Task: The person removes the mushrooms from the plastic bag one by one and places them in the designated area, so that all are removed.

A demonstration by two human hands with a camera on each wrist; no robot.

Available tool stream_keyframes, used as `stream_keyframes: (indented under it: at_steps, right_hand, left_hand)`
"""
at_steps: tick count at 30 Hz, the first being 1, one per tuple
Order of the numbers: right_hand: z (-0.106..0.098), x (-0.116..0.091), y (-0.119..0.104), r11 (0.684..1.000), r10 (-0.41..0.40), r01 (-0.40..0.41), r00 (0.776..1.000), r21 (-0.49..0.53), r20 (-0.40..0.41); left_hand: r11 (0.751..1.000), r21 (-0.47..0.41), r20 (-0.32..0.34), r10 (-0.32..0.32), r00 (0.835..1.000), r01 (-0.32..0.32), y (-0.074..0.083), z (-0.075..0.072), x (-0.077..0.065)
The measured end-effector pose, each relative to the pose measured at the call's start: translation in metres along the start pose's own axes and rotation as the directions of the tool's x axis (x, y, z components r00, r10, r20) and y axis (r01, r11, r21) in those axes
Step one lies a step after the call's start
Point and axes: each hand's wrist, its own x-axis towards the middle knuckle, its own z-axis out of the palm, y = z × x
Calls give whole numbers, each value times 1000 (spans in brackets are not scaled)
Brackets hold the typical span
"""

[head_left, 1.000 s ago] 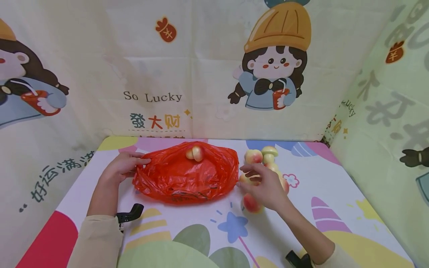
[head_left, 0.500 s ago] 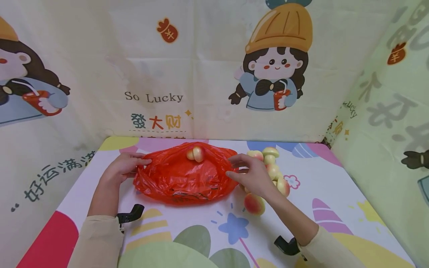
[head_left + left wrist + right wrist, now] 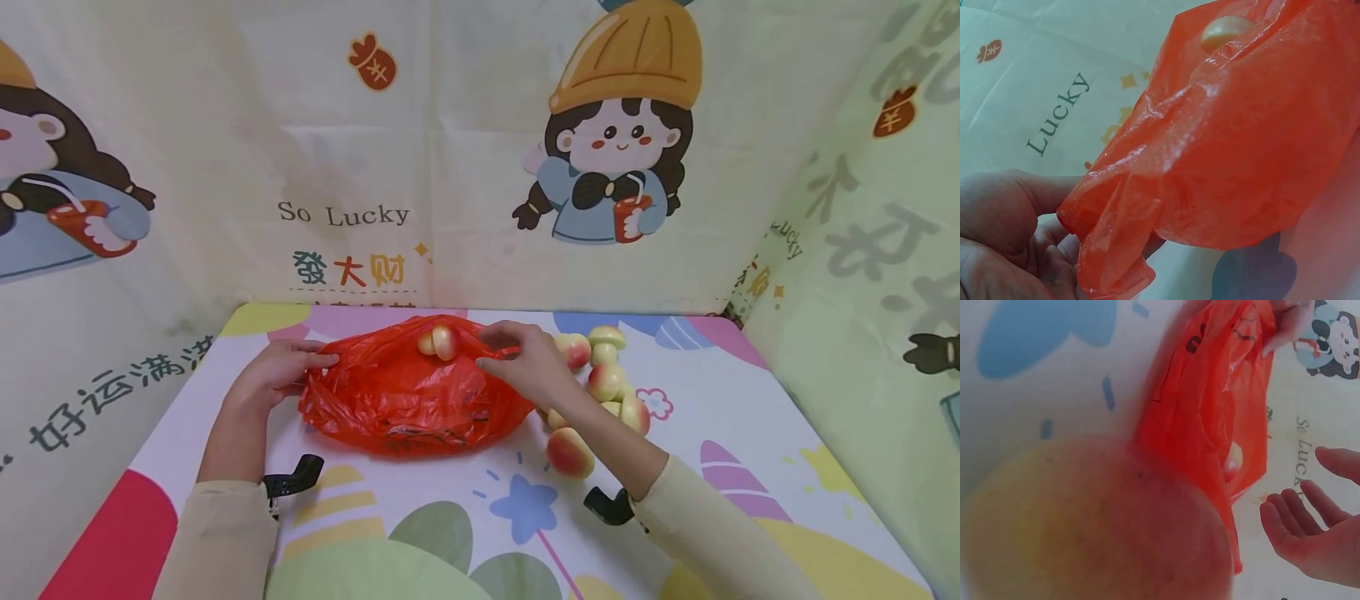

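A red plastic bag (image 3: 420,408) lies on the table with its mouth spread, and a cream-and-red toy piece (image 3: 444,342), perhaps a mushroom, rests inside near the back. My left hand (image 3: 273,372) pinches the bag's left edge between thumb and fingers; the left wrist view shows the film bunched there. Over the bag's right side hovers my right hand (image 3: 528,358), its fingers loosely bent and holding nothing in the right wrist view. Right of it lie several toy pieces: a red-yellow peach-like one (image 3: 570,452), a cream mushroom (image 3: 606,337) and others.
The table (image 3: 450,517) has a cartoon-printed top. A printed cloth (image 3: 465,167) hangs behind it, with another at the right side. Each wrist wears a black camera mount, one by the left sleeve (image 3: 221,517).
My right hand has moved left, from above the toy pieces to the bag's right side, uncovering more of the pieces. My left hand keeps its grip on the bag's edge.
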Motion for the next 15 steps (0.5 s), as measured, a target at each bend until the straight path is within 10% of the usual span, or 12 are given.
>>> stream_keyframes:
  at_steps: [15]
  right_hand:
    - [22, 40, -4, 995, -34, 43, 995, -86, 97]
  left_hand:
    - [1000, 3, -11, -9, 1000, 9, 1, 1, 0]
